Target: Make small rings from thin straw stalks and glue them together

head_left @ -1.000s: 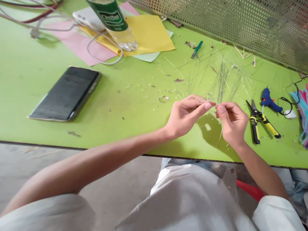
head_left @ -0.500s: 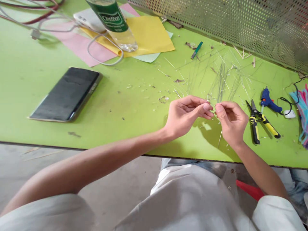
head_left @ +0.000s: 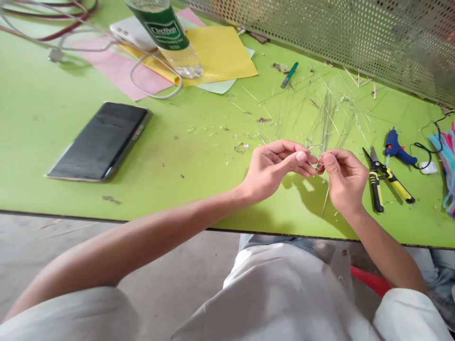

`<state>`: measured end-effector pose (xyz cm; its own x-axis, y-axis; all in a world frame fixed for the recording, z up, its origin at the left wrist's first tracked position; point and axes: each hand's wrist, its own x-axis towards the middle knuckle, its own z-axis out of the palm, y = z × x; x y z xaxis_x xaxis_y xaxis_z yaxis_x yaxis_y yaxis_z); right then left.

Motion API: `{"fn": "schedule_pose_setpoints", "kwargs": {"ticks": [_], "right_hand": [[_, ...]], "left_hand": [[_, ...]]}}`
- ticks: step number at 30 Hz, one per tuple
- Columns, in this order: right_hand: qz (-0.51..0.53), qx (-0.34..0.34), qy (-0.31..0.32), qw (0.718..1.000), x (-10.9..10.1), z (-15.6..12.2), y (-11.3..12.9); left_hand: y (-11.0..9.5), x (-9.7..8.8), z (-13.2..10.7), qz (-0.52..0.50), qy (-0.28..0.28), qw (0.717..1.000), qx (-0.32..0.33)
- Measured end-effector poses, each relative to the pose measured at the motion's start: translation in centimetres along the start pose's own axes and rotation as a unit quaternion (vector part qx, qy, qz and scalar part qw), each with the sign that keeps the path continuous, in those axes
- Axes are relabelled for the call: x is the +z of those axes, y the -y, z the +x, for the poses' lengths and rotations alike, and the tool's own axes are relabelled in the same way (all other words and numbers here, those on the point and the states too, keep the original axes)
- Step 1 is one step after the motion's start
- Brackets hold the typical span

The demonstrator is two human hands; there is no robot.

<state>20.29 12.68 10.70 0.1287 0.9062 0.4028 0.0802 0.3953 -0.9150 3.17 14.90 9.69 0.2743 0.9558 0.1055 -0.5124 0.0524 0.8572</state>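
Note:
My left hand (head_left: 273, 168) and my right hand (head_left: 344, 175) meet fingertip to fingertip above the green table, both closed in a pinch. Between them is a thin bent wire (head_left: 319, 166), small and silvery, partly hidden by the fingers. A straight length of wire (head_left: 325, 203) slants down below my right hand. Just beyond the hands, many thin straight wires (head_left: 327, 118) lie scattered on the table. Right of my right hand lie pliers (head_left: 382, 175) with yellow and black handles, their jaws apart.
A blue glue gun (head_left: 400, 149) and pink and blue fuzzy stems (head_left: 448, 161) lie at the right. A phone (head_left: 99, 142) rests at left. Behind it stand a water bottle (head_left: 170, 38), coloured paper (head_left: 223, 52) and a cable (head_left: 156, 94). A green cutter (head_left: 289, 75) lies near the perforated metal panel (head_left: 337, 38).
My right hand has shifted slightly to the right, and its thumb has turned a little. More of the bent wire shows between the fingertips.

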Motion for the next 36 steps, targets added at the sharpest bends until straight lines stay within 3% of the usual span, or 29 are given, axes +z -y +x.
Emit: {"fn": "schedule_pose_setpoints", "kwargs": {"ticks": [5,11,16,23,36], "right_hand": [[0.031,0.010,0.000,0.999,0.0,0.1,-0.1],[0.016,0.030,0.006,0.999,-0.2,0.0,-0.1],[0.044,0.049,0.026,0.997,-0.4,0.0,-0.4],[0.120,0.092,0.105,0.983,-0.7,0.3,-0.4],[0.144,0.104,0.110,0.978,-0.6,0.2,-0.2]], "left_hand": [[0.1,-0.4,0.2,0.041,-0.024,0.999,0.020],[-0.6,-0.5,0.4,0.012,0.001,1.000,-0.005],[-1.2,-0.9,0.9,-0.035,0.060,0.997,-0.043],[-1.4,-2.1,1.8,-0.067,0.168,0.977,-0.113],[-2.3,-2.1,1.7,-0.012,0.173,0.980,-0.100]]}}
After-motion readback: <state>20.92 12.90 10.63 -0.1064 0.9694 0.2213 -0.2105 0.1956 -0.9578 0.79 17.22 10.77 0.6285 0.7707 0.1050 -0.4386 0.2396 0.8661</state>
